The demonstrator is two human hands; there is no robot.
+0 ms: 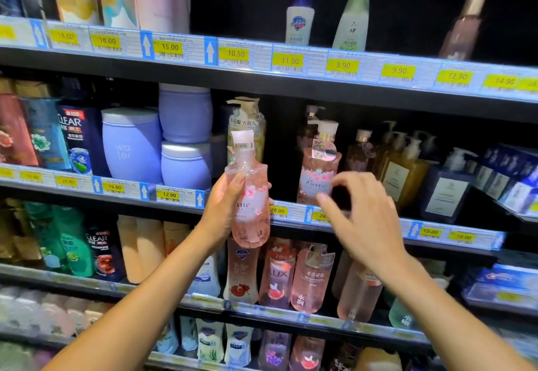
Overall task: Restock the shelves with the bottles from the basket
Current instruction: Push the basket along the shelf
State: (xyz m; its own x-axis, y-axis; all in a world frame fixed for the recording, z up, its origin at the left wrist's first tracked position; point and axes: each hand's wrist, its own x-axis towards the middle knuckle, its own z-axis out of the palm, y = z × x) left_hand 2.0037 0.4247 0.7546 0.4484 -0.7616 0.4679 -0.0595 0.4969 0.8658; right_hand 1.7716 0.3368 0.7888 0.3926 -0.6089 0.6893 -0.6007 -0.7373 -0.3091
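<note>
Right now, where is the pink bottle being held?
In the head view, the pink bottle is mid-frame, gripped in the left hand before the middle shelf, between the lilac tubs on its left and a matching bottle on its right.

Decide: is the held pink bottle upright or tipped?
Upright, leaning slightly: the left hand grips the pink bottle with its top up.

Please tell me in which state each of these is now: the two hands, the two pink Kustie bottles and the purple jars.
left hand: grips the held bottle.
held bottle: upright, cap on, not yet shelved.
right hand: open, fingers spread, holds nothing.
shelf bottle: stands upright, pump cap on.
jars: lids on, two of them stacked.
</note>
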